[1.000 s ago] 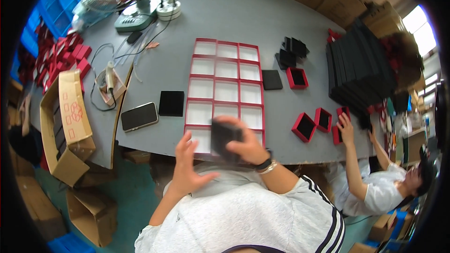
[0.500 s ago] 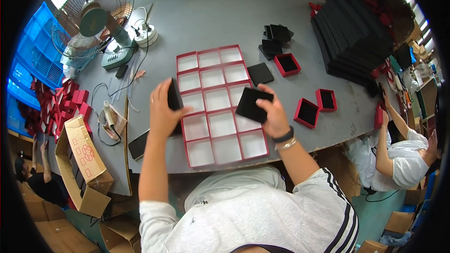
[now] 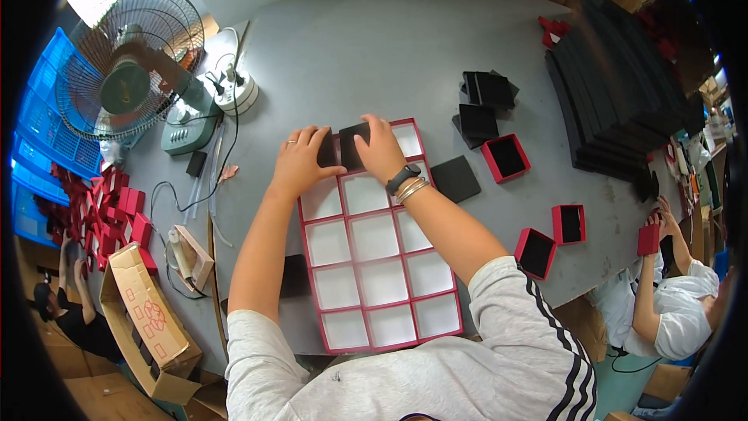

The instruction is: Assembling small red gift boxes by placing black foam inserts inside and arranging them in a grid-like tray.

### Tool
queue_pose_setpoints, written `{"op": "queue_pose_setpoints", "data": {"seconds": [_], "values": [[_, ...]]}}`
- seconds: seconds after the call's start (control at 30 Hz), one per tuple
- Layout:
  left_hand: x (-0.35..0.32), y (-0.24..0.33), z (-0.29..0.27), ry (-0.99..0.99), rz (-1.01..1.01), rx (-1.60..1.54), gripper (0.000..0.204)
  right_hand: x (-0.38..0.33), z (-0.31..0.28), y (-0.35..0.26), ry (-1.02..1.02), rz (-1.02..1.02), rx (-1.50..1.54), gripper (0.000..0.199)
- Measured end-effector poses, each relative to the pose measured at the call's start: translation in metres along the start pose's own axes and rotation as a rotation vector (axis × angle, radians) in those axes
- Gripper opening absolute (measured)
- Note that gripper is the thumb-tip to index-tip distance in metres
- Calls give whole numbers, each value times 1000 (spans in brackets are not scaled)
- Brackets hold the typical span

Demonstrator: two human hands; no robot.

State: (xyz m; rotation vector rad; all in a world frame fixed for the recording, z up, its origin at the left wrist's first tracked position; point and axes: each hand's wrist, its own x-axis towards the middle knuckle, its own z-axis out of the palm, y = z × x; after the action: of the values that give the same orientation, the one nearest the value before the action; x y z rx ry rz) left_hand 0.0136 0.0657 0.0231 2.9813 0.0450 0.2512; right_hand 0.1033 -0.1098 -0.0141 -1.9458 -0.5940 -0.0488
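Note:
A tray with red walls and white compartments [image 3: 380,281] lies on the grey table in front of me. Over its far left corner, my left hand [image 3: 302,162] grips a thin black square pad [image 3: 326,151]. Just beside it, my right hand [image 3: 382,150] pinches a second black square pad [image 3: 352,145] above the far middle compartment. The two pads are close together, and my fingers partly cover both. Whether they have entered the compartments, I cannot tell. A loose black pad [image 3: 456,178] lies right of the tray.
Red boxes with black insides [image 3: 506,157] and a small stack of black pads [image 3: 489,90] are on the right. Beyond them leans a tall pile of black sheets [image 3: 615,101]. At left stand a fan [image 3: 128,86], a white power socket [image 3: 236,93] with cords, and an open carton [image 3: 148,320].
Both hands have moved away from me to the tray's far end, each bringing its black pad. They are now close together. The whole view has shifted, with the tray appearing lower.

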Motion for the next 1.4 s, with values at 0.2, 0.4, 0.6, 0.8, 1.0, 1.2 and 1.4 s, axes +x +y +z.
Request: {"op": "queue_pose_setpoints", "data": {"seconds": [0.2,0.4,0.6,0.8,1.0,1.2,1.4], "values": [[-3,-4,16,42,-32,79,84,-7,15,8,66,-224,-430,61],[-5,-15,13,-25,-51,65,83,3,2,7,-215,-328,-463,60],[-11,-19,28,21,-79,-132,80,8,9,7,-452,-266,-776,68],[-8,-30,37,-7,-56,-139,63,5,12,5,-392,-302,-903,66],[-11,-31,38,-69,-8,65,60,-6,5,-3,-366,-435,-788,63],[-11,-26,29,-105,8,180,58,-23,10,5,-371,-431,-805,65],[-21,-5,-5,-24,-126,-57,50,-26,-5,-3,-336,-418,-768,60]]}}
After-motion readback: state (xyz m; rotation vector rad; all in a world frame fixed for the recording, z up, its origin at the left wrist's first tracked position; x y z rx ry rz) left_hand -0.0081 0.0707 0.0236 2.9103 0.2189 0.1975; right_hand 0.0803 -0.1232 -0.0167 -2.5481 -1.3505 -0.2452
